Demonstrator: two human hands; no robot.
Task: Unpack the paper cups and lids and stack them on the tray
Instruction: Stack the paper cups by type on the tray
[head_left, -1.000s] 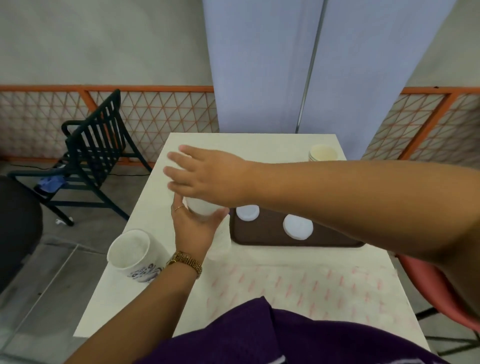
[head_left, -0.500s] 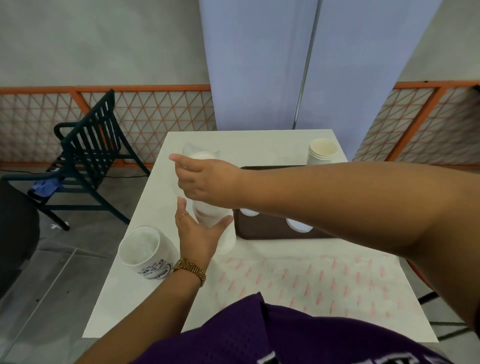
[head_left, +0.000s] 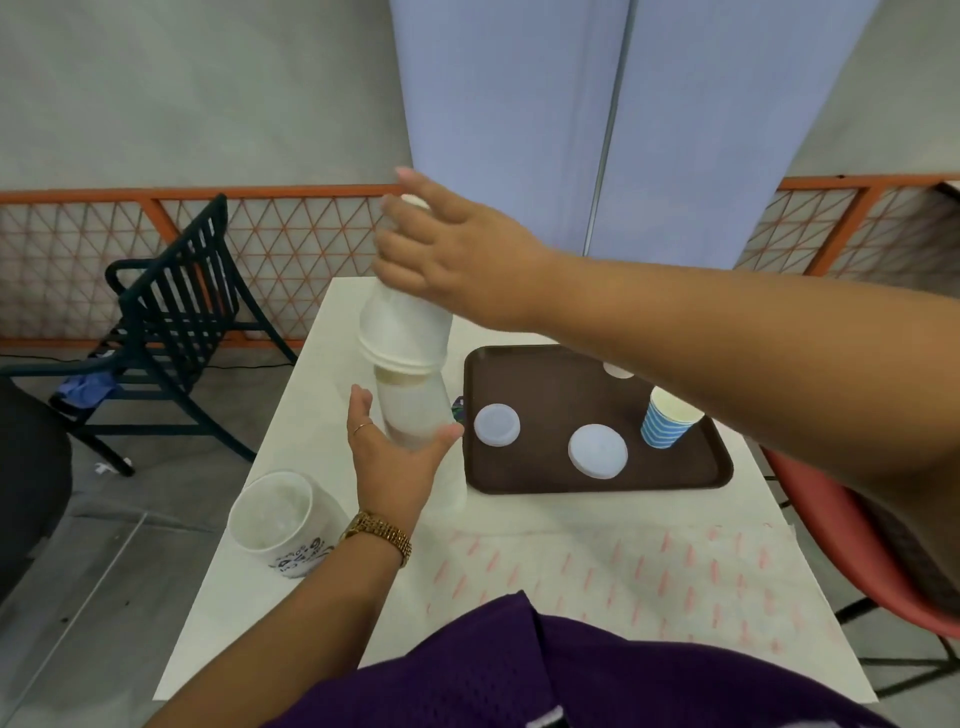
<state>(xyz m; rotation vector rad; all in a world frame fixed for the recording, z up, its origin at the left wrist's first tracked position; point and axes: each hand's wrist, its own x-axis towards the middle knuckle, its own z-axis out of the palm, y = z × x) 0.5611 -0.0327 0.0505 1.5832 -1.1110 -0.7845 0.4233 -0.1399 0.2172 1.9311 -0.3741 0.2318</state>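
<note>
My right hand (head_left: 457, 260) grips the top of an upside-down stack of white paper cups (head_left: 402, 332) and holds it high over the table's left side. Below it hangs a clear plastic sleeve (head_left: 413, 410), and my left hand (head_left: 395, 452) holds the sleeve's lower part between thumb and fingers. On the brown tray (head_left: 540, 379) to the right lie two white lids (head_left: 496, 425) (head_left: 597, 450) and a blue striped cup (head_left: 665, 421). A third lid (head_left: 617, 370) peeks out under my right forearm.
A large white cup with dark print (head_left: 283, 517) lies on its side at the table's front left. A pink-patterned paper sheet (head_left: 597, 566) covers the near table. A dark slatted chair (head_left: 166, 312) stands left, a red chair (head_left: 852, 545) right.
My right hand has risen and pulled the white cup stack up out of the plastic sleeve. My left hand has stayed low on the sleeve. The camera now shows more of the tray.
</note>
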